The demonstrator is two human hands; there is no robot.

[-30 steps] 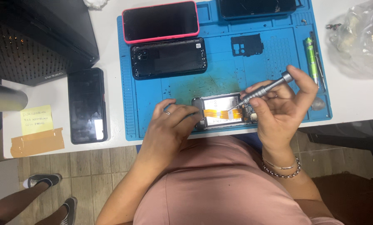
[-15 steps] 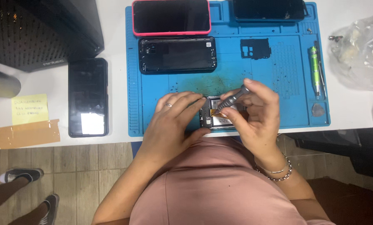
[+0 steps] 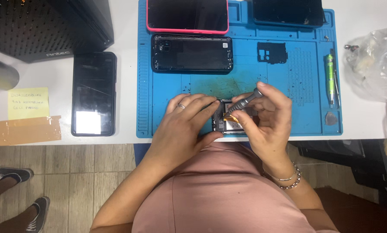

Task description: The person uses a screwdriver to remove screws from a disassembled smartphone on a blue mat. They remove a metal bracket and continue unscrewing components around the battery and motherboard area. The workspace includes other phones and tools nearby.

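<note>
Opened smartphone (image 3: 226, 122): lies at the near edge of the blue repair mat (image 3: 280, 121), innards facing up, largely covered by both hands; a strip of orange-yellow shows inside it.

Left hand (image 3: 182, 125): laid flat over the phone's left end, fingers together and pressing on its frame, thumb against the near side; a ring on one finger.

Right hand (image 3: 264, 116): fingers closed round a grey precision screwdriver (image 3: 241, 103), held slantwise, its tip down inside the open phone; beaded bracelets at the wrist.

On the mat, farther from the person: a black phone back cover (image 3: 192, 53), inner side up; beyond it a phone in a pink case (image 3: 187, 15), dark face up; a dark phone (image 3: 287, 12) at the far right corner, cut by the frame edge; a small black internal bracket (image 3: 272, 52); a green-handled tool (image 3: 330, 77) in the right-hand groove; a grey triangular pick (image 3: 330, 118) near the right corner.

Off the mat, on the white table (image 3: 128, 77): a black phone with cracked screen (image 3: 93, 93), left of the mat; a yellow sticky note (image 3: 28, 103) with brown tape (image 3: 26, 130) just beneath; a black computer case (image 3: 46, 26) at far left; clear plastic bags (image 3: 372, 64) at right.

On the floor at lower left: another person's dark sneakers (image 3: 12, 176).
</note>
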